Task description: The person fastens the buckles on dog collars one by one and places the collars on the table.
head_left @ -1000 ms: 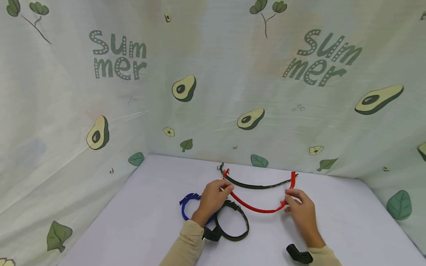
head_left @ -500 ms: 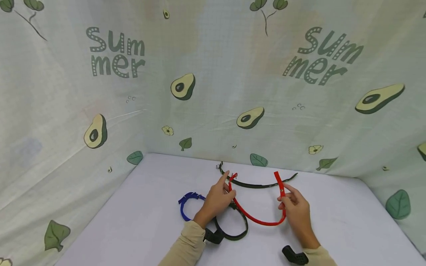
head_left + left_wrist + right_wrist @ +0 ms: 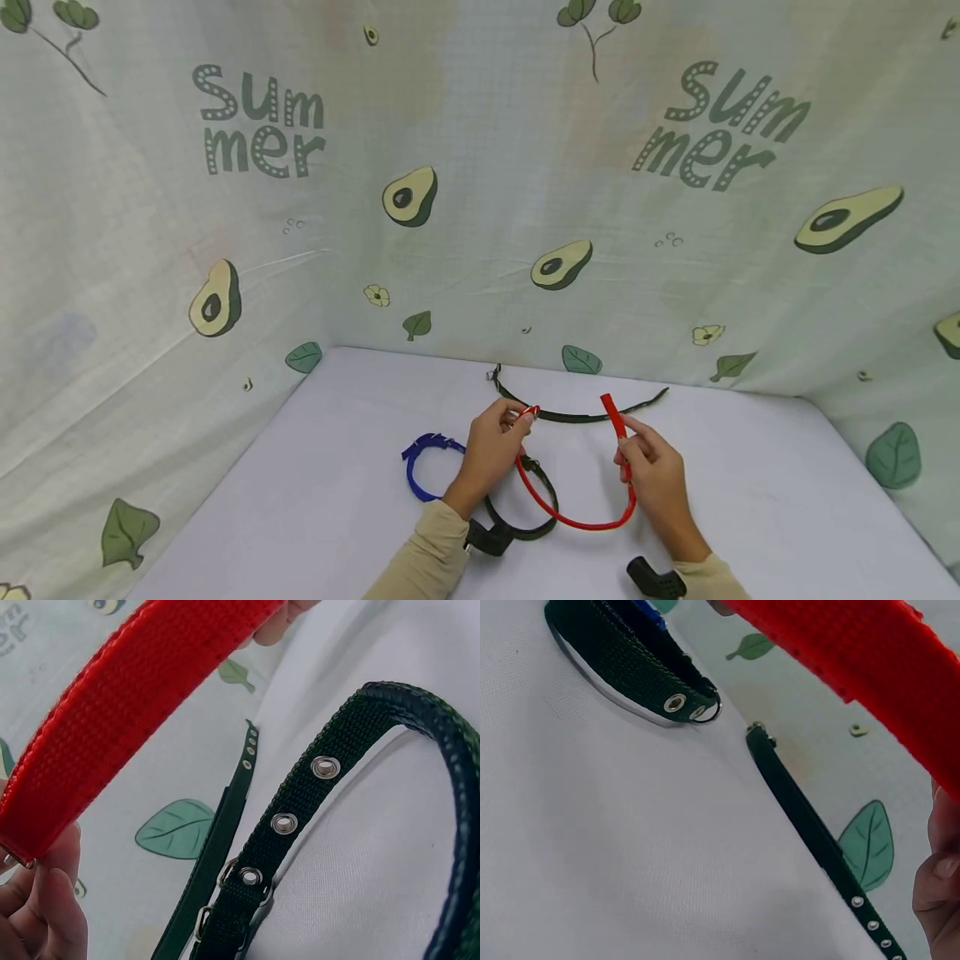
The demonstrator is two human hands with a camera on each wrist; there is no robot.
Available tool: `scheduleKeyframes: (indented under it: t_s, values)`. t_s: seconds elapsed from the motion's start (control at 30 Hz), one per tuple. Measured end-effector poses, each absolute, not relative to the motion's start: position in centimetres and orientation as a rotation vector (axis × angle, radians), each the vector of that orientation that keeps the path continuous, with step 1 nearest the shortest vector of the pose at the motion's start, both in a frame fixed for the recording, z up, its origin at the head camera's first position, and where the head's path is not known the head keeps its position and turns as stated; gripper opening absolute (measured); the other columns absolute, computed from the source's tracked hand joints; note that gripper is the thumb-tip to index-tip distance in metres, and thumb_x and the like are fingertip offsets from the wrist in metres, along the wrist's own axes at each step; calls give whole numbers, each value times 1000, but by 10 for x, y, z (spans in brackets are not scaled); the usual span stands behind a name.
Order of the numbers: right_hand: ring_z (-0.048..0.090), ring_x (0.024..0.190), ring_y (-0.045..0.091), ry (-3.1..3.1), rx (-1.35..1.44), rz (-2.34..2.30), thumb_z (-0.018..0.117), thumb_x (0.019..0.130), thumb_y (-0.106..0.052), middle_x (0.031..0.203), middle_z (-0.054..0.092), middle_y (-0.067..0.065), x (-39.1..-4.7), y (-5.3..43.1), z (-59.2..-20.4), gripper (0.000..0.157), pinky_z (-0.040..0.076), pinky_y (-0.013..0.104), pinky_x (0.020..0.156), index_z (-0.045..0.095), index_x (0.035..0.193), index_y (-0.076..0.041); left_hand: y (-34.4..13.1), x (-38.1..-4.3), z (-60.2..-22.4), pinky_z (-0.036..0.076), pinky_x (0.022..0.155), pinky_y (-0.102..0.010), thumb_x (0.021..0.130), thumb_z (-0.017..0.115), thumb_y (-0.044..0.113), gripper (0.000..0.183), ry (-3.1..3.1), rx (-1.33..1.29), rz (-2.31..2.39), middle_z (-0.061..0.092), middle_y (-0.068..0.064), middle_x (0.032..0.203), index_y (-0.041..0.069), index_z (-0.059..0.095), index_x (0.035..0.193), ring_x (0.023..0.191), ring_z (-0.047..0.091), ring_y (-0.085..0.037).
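Note:
A red collar [image 3: 588,526] hangs in a U between my two hands. With thumb and fingers, my left hand [image 3: 483,454] pinches its buckle end; a bit of metal shows there in the left wrist view, beside the red webbing [image 3: 127,720]. My right hand [image 3: 662,487] pinches the strap near its free tip, which points up. Below and behind the left hand lies a dark green collar [image 3: 517,533] fastened into a loop, with metal eyelets. A blue collar loop [image 3: 411,471] lies left of it, partly hidden by my left forearm.
Near the back of the white table [image 3: 330,467], a dark green collar [image 3: 577,418] lies unfastened in a shallow curve. A printed cloth [image 3: 480,208] hangs behind and at the sides. Black wrist devices [image 3: 654,577] sit at my sleeves.
My right hand has moved left and raised the strap's free end, so the red collar bends more deeply. My left index finger, straightened half a second ago, is back pinching the buckle end.

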State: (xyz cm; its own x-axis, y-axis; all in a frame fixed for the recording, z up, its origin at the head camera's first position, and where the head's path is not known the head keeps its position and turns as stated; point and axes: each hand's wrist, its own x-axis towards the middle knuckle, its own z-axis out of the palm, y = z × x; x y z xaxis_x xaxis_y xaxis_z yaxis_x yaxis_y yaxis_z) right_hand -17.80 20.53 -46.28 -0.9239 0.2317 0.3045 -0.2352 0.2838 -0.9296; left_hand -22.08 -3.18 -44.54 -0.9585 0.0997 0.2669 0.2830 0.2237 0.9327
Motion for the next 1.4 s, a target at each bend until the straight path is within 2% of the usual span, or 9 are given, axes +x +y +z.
scheduleKeyframes:
  t_s: [0.2,0.3,0.43,0.57,0.8,1.03,1.13,1.27,1.4]
  values:
    - [55,53,21,-2211,16,1697,54,100,-4,82,66,13,-176,200,-464,25,49,29,49,64,123,0,-33,-219,-444,51,55,-26,94,73,29,20,-2324,-342,-1881,67,3,83,12,64,101,55,60,-14]
    - [54,51,22,-2209,39,1707,52,99,0,84,67,14,-176,197,-464,25,48,30,47,65,120,-1,-33,-219,-444,50,54,-26,93,74,30,24,-2321,-345,-1907,66,3,83,13,63,107,53,58,-14]
    - [52,49,23,-2192,83,1716,51,100,1,81,66,13,-174,194,-463,23,48,30,45,66,117,-2,-32,-220,-444,50,53,-27,95,71,30,27,-2322,-383,-1890,67,2,82,21,67,121,52,57,-14]
    - [52,50,25,-2192,97,1720,55,103,-7,76,64,14,-169,189,-451,17,48,30,46,66,115,-2,-32,-221,-445,50,53,-27,98,67,34,23,-2342,-416,-1852,67,3,82,27,72,118,53,57,-14]
    - [53,52,24,-2212,50,1743,58,104,-18,73,62,12,-174,189,-457,21,48,31,47,68,114,-3,-30,-219,-445,48,52,-27,99,64,37,29,-2339,-413,-1879,67,4,80,16,72,117,52,55,-14]
    - [55,53,24,-2165,167,1769,59,103,-15,79,65,13,-172,189,-454,18,47,34,45,69,113,-3,-27,-218,-442,46,50,-26,100,61,42,27,-2303,-398,-1921,69,3,81,23,72,116,50,53,-14]
    - [57,55,23,-2145,202,1762,59,102,-12,84,68,14,-170,187,-450,16,45,33,43,69,111,-4,-26,-218,-440,46,49,-26,102,58,41,28,-2279,-430,-1931,70,3,83,21,72,117,49,52,-15]
    - [59,57,22,-2138,221,1761,61,101,-11,87,70,13,-168,183,-445,14,49,32,46,70,109,-4,-23,-215,-438,44,48,-26,104,54,39,29,-2269,-452,-1937,70,4,85,19,70,118,49,50,-15]
    - [60,59,23,-2135,234,1767,62,100,-8,87,70,10,-167,181,-443,13,53,32,51,71,107,-2,-20,-211,-437,44,49,-24,105,54,38,26,-2266,-452,-1946,71,6,90,22,70,117,50,47,-13]
